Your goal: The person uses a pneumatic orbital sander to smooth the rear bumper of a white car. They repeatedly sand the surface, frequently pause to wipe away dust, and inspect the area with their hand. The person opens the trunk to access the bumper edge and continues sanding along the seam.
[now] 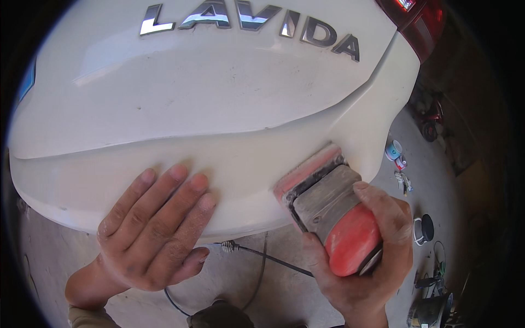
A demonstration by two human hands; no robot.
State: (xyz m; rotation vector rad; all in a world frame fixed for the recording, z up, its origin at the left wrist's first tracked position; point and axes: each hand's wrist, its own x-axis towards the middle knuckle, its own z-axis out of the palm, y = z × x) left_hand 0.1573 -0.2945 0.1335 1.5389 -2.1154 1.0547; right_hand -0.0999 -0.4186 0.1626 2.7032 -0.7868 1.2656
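Note:
My left hand (158, 232) lies with stretched fingers against the white car bumper (246, 158), its fingertips on the panel. To the right, my right hand (383, 240) is wrapped round a red and grey power sander (350, 229), thumb on one side and fingers on the other. The sander's flat pad is against or very close to the bumper's right part; its contact face is hidden. Dust coats the sander and both hands. Above the bumper, the white trunk lid (208, 90) carries chrome letters (251, 16).
A red tail light (418, 24) sits at the upper right. A dark cable or hose (273, 259) runs across the grey floor below the bumper. On the floor at the right stand a small blue and white can (393, 150), a black-topped round container (423, 229) and a dark bucket (432, 311).

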